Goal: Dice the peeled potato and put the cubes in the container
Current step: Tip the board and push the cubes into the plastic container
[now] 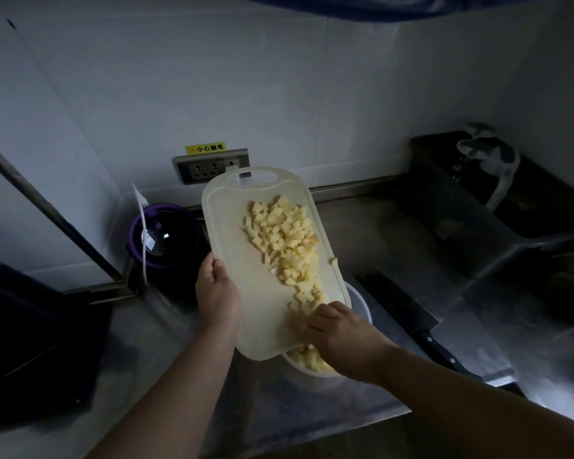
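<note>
A white plastic cutting board [232, 233] is held tilted above a white round container [362, 306] on the steel counter. Several pale yellow potato cubes [285, 240] lie in a pile on the board's right half. My left hand [216, 289] grips the board's left edge. My right hand [332, 329] rests on the board's lower right part, its curled fingers touching the lowest cubes. More cubes [309, 359] lie inside the container under the board's near end. Most of the container is hidden by the board and my right hand.
A black-handled kitchen knife [408, 313] lies on the counter right of the container. A purple-rimmed pot with a glass lid [163, 236] stands at the back left below a wall socket [212, 167]. A dark sink with a tap [487, 150] is at right. A dark appliance [30, 342] sits at left.
</note>
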The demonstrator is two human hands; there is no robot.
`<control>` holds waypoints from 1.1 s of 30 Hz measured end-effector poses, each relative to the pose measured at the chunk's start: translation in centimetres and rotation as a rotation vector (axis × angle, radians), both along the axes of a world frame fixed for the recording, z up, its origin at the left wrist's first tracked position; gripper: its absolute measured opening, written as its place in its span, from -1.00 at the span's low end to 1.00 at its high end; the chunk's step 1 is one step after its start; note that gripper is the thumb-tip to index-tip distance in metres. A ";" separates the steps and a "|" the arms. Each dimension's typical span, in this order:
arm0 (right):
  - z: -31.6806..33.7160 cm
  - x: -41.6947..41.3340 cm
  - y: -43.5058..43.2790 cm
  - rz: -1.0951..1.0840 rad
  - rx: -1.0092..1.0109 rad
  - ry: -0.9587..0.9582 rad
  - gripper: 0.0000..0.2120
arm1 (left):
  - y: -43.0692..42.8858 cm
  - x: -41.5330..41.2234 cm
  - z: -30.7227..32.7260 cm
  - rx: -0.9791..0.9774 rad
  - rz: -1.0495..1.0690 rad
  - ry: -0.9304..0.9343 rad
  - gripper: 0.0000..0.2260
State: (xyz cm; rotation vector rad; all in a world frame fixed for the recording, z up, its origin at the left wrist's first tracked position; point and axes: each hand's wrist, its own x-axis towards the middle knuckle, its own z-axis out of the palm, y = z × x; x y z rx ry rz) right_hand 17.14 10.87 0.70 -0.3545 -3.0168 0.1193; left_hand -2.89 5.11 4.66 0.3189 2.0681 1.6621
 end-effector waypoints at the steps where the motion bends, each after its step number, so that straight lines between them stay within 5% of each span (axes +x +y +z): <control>1: 0.4 0.1 0.1 0.013 -0.015 0.024 -0.72 | 0.0 0.0 0.1 -0.001 -0.004 0.000 -0.65; 4: 1.8 0.0 1.2 -0.045 -0.112 0.173 -0.92 | 0.0 0.1 0.2 0.000 -0.012 -0.006 -0.65; 7: 3.2 -1.0 4.4 -0.410 -0.306 0.324 -0.80 | 0.0 -0.1 0.0 0.004 -0.010 -0.017 -0.67; 10: 3.4 -1.7 7.1 -0.632 -0.444 0.127 -0.64 | -0.2 -0.1 -0.1 0.010 -0.010 -0.023 -0.68; 22: 1.7 2.1 1.1 -0.460 -0.494 -0.162 -0.60 | -0.2 -0.3 0.3 0.019 -0.008 -0.014 -0.68; 29: 8.5 -3.6 7.7 -0.431 -0.405 0.152 -0.64 | -0.4 0.0 0.6 0.018 0.005 0.099 -0.65; 33: 11.4 -8.7 10.9 -0.445 -0.396 0.066 -0.49 | -0.4 0.1 0.6 0.046 0.007 0.179 -0.66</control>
